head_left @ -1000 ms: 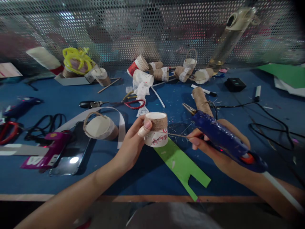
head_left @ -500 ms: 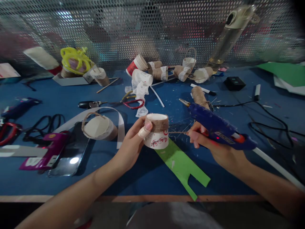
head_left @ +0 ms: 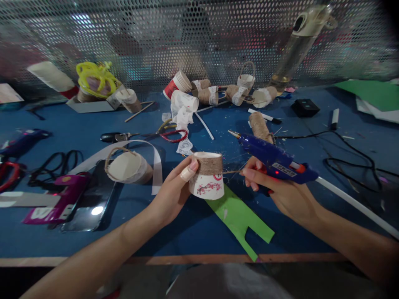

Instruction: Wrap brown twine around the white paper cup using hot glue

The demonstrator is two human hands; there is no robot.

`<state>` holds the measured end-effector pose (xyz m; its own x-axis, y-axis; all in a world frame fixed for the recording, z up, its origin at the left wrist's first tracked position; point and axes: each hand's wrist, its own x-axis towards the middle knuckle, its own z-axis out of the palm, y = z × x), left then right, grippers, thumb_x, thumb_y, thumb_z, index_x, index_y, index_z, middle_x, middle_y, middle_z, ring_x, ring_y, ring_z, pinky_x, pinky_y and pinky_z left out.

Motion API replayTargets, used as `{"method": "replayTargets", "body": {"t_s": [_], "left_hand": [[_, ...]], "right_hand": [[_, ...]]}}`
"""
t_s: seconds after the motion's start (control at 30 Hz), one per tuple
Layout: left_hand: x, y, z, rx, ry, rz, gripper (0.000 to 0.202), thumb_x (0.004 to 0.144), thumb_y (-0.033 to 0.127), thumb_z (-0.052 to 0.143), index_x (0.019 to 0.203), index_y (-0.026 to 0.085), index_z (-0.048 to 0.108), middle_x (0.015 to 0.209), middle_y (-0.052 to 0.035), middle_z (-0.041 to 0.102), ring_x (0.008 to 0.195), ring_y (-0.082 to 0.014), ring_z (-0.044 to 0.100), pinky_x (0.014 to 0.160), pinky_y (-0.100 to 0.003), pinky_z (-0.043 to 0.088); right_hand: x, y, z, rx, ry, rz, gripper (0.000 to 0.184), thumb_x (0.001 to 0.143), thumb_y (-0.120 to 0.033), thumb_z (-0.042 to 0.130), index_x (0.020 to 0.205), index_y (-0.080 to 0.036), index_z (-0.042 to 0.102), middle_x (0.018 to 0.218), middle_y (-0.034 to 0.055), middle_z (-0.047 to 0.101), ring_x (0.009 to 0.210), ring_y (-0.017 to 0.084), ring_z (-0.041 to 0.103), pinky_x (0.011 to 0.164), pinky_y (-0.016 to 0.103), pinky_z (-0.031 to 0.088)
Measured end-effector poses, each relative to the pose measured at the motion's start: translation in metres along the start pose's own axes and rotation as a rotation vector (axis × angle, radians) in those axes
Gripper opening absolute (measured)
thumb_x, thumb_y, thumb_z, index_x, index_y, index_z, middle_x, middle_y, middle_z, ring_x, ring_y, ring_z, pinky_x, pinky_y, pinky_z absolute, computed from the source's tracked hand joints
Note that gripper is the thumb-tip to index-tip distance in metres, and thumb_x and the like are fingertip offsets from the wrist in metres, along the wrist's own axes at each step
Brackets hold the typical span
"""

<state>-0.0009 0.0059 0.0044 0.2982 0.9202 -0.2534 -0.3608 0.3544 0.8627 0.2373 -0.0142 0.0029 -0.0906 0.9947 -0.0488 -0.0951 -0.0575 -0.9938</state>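
My left hand (head_left: 176, 182) is closed round a white paper cup (head_left: 204, 190) with a pink blossom print. Brown twine (head_left: 210, 164) wraps the cup's upper part, and its loose strand runs right to my other hand. My right hand (head_left: 268, 174) grips a blue glue gun (head_left: 268, 153) by the handle, with its nozzle pointing left. That hand's thumb and fingertips also pinch the strand of twine. A white glue stick (head_left: 352, 201) sticks out of the gun's back. Under the cup, a green strip (head_left: 240, 216) lies on the table.
A twine-wrapped basket (head_left: 127, 166), a phone (head_left: 90, 207) and a purple box cutter (head_left: 59, 199) lie left. Behind are red-handled scissors (head_left: 173, 135), lace (head_left: 185, 120), a twine roll (head_left: 260, 126) and several wrapped cups. A tall bottle (head_left: 289, 54) leans at a perforated screen (head_left: 156, 41).
The cup has tipped, its rim leaning away and its lower end coming toward me. My right hand, with the glue gun, has shifted slightly left, nearer the cup.
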Motion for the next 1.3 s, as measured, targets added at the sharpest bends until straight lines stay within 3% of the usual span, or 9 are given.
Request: {"method": "replayTargets", "body": {"t_s": [0.17, 0.67, 1.3], "left_hand": [[-0.0008, -0.0009, -0.0007, -0.027, -0.01, -0.019, 0.046, 0.085, 0.053, 0.078, 0.117, 0.02, 0.078, 0.108, -0.0073, 0.079, 0.098, -0.0243, 0.071, 0.084, -0.03, 0.054], [-0.0022, -0.0006, 0.0009, -0.036, 0.017, -0.06, 0.054, 0.077, 0.057, 0.083, 0.115, 0.019, 0.077, 0.105, -0.0074, 0.079, 0.095, -0.0248, 0.069, 0.088, -0.034, 0.053], [-0.0028, -0.0022, 0.0008, -0.091, -0.058, -0.061, 0.042, 0.083, 0.053, 0.08, 0.113, 0.024, 0.08, 0.11, -0.0067, 0.08, 0.103, -0.0269, 0.071, 0.089, -0.034, 0.052]], "right_hand": [[0.0014, 0.0004, 0.0015, -0.039, -0.02, 0.003, 0.018, 0.09, -0.037, 0.08, 0.078, -0.026, 0.072, 0.072, -0.0048, 0.063, 0.067, 0.014, 0.058, 0.074, 0.032, 0.049], [0.0013, -0.0034, 0.0037, -0.078, -0.04, 0.051, 0.033, 0.091, -0.039, 0.078, 0.065, -0.023, 0.065, 0.072, -0.0044, 0.06, 0.07, 0.014, 0.056, 0.08, 0.033, 0.047], [0.0021, -0.0008, 0.0045, -0.131, -0.047, 0.038, 0.038, 0.092, -0.045, 0.075, 0.062, -0.024, 0.063, 0.071, -0.0026, 0.06, 0.072, 0.017, 0.056, 0.081, 0.035, 0.045]]}}
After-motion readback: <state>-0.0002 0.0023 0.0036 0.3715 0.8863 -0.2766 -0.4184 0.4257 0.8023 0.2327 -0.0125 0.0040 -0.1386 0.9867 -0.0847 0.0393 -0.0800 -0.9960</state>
